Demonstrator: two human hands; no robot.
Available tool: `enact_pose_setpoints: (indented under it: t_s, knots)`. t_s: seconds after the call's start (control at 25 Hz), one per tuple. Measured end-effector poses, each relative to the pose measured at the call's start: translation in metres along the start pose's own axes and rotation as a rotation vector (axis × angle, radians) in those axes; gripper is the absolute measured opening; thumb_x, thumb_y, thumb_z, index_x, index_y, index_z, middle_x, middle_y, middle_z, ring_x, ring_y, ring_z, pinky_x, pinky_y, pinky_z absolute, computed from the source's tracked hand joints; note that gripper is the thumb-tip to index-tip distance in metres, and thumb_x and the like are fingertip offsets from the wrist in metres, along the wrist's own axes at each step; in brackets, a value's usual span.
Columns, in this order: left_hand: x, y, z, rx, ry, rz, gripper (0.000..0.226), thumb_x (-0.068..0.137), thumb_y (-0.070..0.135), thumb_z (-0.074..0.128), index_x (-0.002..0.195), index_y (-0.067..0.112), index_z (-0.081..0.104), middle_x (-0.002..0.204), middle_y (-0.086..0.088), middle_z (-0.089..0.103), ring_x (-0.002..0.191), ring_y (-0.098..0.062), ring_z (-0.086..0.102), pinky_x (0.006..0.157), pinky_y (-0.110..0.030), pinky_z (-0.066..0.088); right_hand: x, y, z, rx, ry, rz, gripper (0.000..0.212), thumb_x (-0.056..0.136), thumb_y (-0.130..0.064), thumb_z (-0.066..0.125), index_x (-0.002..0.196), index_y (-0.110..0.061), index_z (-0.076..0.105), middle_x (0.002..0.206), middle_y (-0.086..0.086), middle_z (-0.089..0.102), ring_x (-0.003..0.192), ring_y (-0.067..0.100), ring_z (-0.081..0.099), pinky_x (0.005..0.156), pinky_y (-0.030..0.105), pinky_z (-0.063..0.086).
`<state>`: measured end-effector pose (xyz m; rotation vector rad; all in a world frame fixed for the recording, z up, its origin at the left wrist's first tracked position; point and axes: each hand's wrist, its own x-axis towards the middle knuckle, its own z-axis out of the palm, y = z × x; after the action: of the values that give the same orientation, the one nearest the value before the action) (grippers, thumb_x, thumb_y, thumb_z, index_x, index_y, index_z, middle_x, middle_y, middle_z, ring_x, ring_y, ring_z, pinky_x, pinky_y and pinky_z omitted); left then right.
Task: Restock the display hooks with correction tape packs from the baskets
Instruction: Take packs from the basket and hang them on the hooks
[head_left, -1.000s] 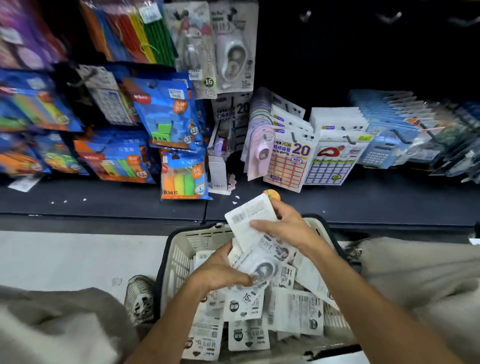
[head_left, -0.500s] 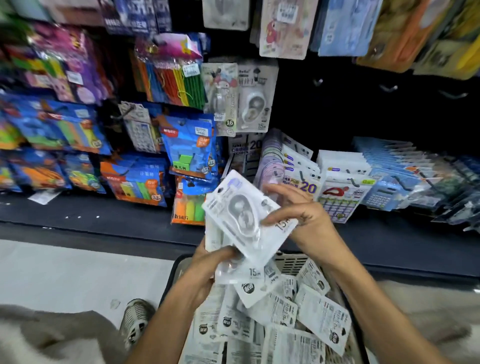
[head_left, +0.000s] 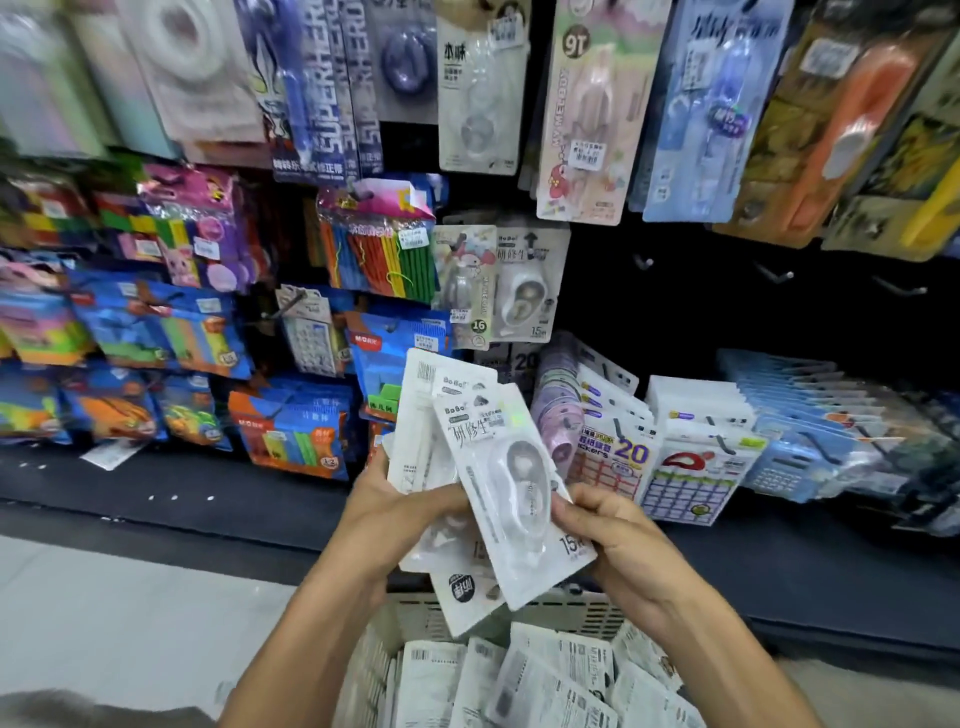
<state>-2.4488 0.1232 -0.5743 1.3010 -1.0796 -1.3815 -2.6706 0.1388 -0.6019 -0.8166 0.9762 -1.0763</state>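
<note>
I hold a fanned bunch of white correction tape packs (head_left: 498, 467) in front of the shelf, above the basket (head_left: 415, 613). My left hand (head_left: 400, 514) grips the bunch from the left side. My right hand (head_left: 608, 540) pinches the front pack at its lower right edge. More of the same packs (head_left: 545, 675) lie loose in the white basket below. One matching pack (head_left: 527, 286) hangs on the display beside a pink character pack. Bare hooks (head_left: 774, 273) stick out of the dark panel to its right.
Blue and orange stationery packs (head_left: 291, 431) fill the hooks on the left. Sticker sheets (head_left: 618, 457) and blue calculator packs (head_left: 810, 415) lean on the dark shelf (head_left: 208, 488) at right. Larger tape packs (head_left: 587, 114) hang above. Pale floor (head_left: 130, 613) lies at lower left.
Both hands lifted the packs out of the basket and raised them toward the display. My view tilted upward, so more of the upper hooks shows and less of the basket.
</note>
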Motion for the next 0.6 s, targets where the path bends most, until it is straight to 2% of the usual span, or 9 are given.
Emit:
enact_pose_setpoints:
  t_s: [0.12,0.2,0.32,0.4,0.48,0.52,0.56,0.6]
  knots:
    - [0.016,0.047,-0.019,0.141,-0.032,0.109,0.061,0.055,0.016,0.092,0.106,0.034,0.064,0.089,0.016,0.078,0.076,-0.003,0.074,0.055,-0.015,0.055,0.013,-0.031,0.010,-0.082,0.134,-0.221,0.015,0.089,-0.024,0.065,0.100,-0.014,0.065,0.087,0.011,0.072,0.057,0.016,0.064,0.046,0.030,0.050]
    - [0.025,0.081,-0.034,0.206,-0.046,0.174,0.063,0.050,0.021,0.090,0.105,0.036,0.062,0.090,0.017,0.077,0.076,-0.004,0.074,0.053,-0.014,0.054,0.026,-0.056,0.026,-0.139,0.217,-0.357,0.008,0.100,-0.021,0.058,0.101,-0.013,0.059,0.083,0.013,0.069,0.050,0.018,0.061,0.047,0.033,0.049]
    - [0.034,0.101,-0.045,0.165,-0.045,0.202,0.065,0.058,0.011,0.093,0.112,0.032,0.063,0.096,0.010,0.079,0.085,-0.011,0.076,0.065,-0.024,0.057,0.041,-0.085,0.045,-0.281,0.387,-0.476,0.012,0.103,-0.023,0.056,0.099,-0.012,0.057,0.074,0.015,0.066,0.044,0.025,0.054,0.040,0.030,0.041]
    - [0.036,0.098,-0.047,0.109,-0.054,0.176,0.067,0.055,0.010,0.091,0.115,0.026,0.065,0.100,0.003,0.080,0.092,-0.018,0.076,0.075,-0.031,0.056,0.043,-0.092,0.046,-0.385,0.486,-0.519,0.010,0.100,-0.025,0.060,0.094,-0.017,0.062,0.077,0.014,0.069,0.055,0.034,0.057,0.040,0.032,0.044]
    - [0.038,0.094,-0.046,0.086,-0.093,0.152,0.072,0.046,0.017,0.090,0.114,0.023,0.067,0.102,0.000,0.080,0.093,-0.021,0.076,0.078,-0.034,0.055,0.039,-0.092,0.047,-0.446,0.497,-0.502,0.005,0.098,-0.024,0.062,0.095,-0.021,0.066,0.081,0.007,0.074,0.070,0.038,0.068,0.050,0.042,0.053]
    - [0.039,0.093,-0.045,0.075,-0.109,0.150,0.075,0.043,0.021,0.090,0.114,0.023,0.067,0.103,-0.001,0.080,0.093,-0.021,0.077,0.079,-0.035,0.056,0.038,-0.093,0.047,-0.442,0.472,-0.473,0.004,0.098,-0.021,0.063,0.101,-0.021,0.065,0.083,0.004,0.076,0.072,0.037,0.070,0.054,0.048,0.056]
    - [0.040,0.093,-0.044,0.056,-0.116,0.149,0.078,0.040,0.025,0.090,0.115,0.023,0.067,0.103,-0.001,0.080,0.094,-0.022,0.077,0.081,-0.037,0.056,0.041,-0.095,0.048,-0.406,0.446,-0.428,0.014,0.098,-0.016,0.063,0.111,-0.020,0.061,0.089,0.003,0.077,0.071,0.036,0.072,0.056,0.051,0.056]
    - [0.042,0.094,-0.042,0.034,-0.115,0.146,0.080,0.039,0.026,0.090,0.116,0.021,0.067,0.104,-0.002,0.080,0.094,-0.022,0.077,0.081,-0.039,0.057,0.045,-0.097,0.048,-0.324,0.421,-0.371,0.028,0.097,-0.010,0.064,0.121,-0.021,0.053,0.098,0.001,0.075,0.071,0.033,0.073,0.057,0.047,0.056]
